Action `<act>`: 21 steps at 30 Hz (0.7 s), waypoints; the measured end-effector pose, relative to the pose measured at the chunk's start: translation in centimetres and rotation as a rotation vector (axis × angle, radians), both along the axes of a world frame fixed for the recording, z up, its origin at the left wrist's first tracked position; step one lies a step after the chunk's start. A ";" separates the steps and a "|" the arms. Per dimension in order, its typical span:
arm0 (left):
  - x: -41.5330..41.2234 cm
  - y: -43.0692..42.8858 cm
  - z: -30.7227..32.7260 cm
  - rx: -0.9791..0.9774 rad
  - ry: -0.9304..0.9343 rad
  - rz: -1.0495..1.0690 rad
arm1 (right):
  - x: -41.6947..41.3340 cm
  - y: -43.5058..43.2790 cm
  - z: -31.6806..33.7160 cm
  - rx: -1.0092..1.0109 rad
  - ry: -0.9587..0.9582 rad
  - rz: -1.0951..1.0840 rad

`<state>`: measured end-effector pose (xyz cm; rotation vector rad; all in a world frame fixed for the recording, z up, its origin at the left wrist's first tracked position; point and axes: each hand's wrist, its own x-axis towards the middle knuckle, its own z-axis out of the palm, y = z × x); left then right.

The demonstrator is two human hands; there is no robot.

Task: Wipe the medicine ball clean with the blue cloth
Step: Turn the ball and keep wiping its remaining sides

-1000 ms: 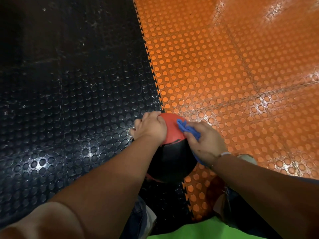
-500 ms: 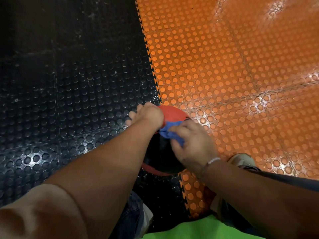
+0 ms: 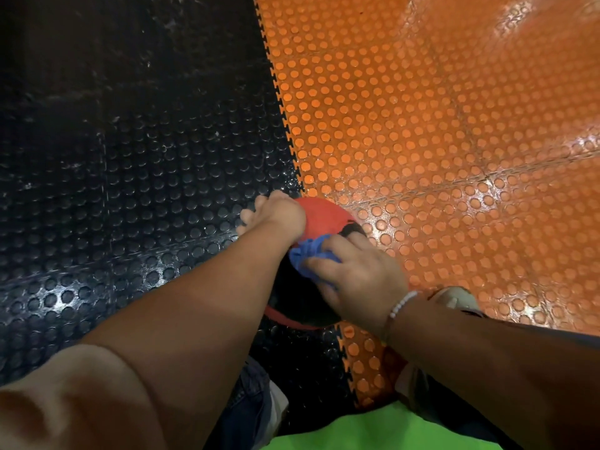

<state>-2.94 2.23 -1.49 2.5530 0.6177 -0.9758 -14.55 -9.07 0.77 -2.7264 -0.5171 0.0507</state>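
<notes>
Sliding over the last second from the red cap's 3 o'clock edge toward 7 o'clock, the right grip (image 3: 360, 280) now sits where red meets black. Its fingers are bent over the bunched cloth (image 3: 308, 254) and press it onto the ball (image 3: 324, 219). The cloth shows as a blue wad at the grip's 10 o'clock, squeezed between the fingertips and the left forearm. The left grip (image 3: 276, 216) has crept a little toward 12 o'clock. It grasps the ball from above at the ball's 10 o'clock side, with its fingers curled down over the far edge so that their tips hang against the black mat (image 3: 130, 157). More of the red cap is bare than before, and a thin red arc shows along the ball's 6 o'clock rim under the black band. A white bead bracelet (image 3: 401, 303) circles the right wrist. The ball rests on the floor, low in the middle of the view, right on the toothed seam where the black mat joins the orange mat (image 3: 422, 125). A pale shoe (image 3: 454, 297) lies on the orange mat at the ball's 4 o'clock, just beyond the right wrist. Blue jeans (image 3: 250, 414) show at 6 o'clock, and a green shirt (image 3: 373, 430) fills the bottom edge.
</notes>
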 end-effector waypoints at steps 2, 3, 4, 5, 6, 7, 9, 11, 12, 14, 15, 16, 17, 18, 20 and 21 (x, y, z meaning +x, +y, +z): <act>-0.3 0.6 0.0 -0.041 -0.026 0.012 | 0.6 -1.8 -0.6 0.012 0.102 -0.072; -0.7 0.9 0.0 -0.067 -0.044 0.019 | 1.4 -2.9 -0.8 0.057 0.183 -0.230; -1.1 1.2 0.1 -0.084 -0.060 0.024 | 2.0 -4.0 -1.0 0.139 0.298 -0.404; -1.3 1.3 0.2 -0.089 -0.072 0.025 | 2.7 -4.6 -1.5 0.233 0.391 -0.547; -1.5 1.2 0.4 -0.083 -0.076 0.025 | 3.2 -4.5 -1.6 0.248 0.429 -0.595; -1.5 1.1 0.5 -0.072 -0.078 0.022 | 3.4 -3.7 -1.4 0.220 0.433 -0.565; -1.6 0.9 0.6 -0.052 -0.080 0.015 | 2.8 -1.9 -0.7 0.177 0.266 -0.357; -1.8 0.9 0.7 -0.054 -0.090 0.005 | 1.9 -1.7 -1.3 0.173 0.167 -0.252; -2.0 0.9 0.7 -0.062 -0.095 0.003 | 1.9 -2.5 -1.4 0.174 0.219 -0.311; -2.2 0.9 0.7 -0.076 -0.108 0.008 | 2.9 -4.0 -1.4 0.205 0.406 -0.545; -2.2 0.8 0.7 -0.076 -0.113 0.010 | 3.5 -4.5 -1.5 0.216 0.482 -0.630; -2.2 0.7 0.6 -0.073 -0.115 0.011 | 3.9 -4.4 -1.4 0.197 0.471 -0.636; -2.1 0.6 0.6 -0.071 -0.118 0.008 | 4.2 -3.8 -1.0 0.190 0.421 -0.579; -2.1 0.5 0.5 -0.071 -0.122 0.006 | 4.2 -2.8 -0.2 0.190 0.328 -0.479; -2.2 0.8 0.3 -0.070 -0.138 -0.008 | 3.3 -1.6 0.2 0.130 0.255 -0.272; -2.6 0.9 0.2 -0.071 -0.149 -0.023 | 2.9 -1.6 -0.1 0.102 0.274 -0.251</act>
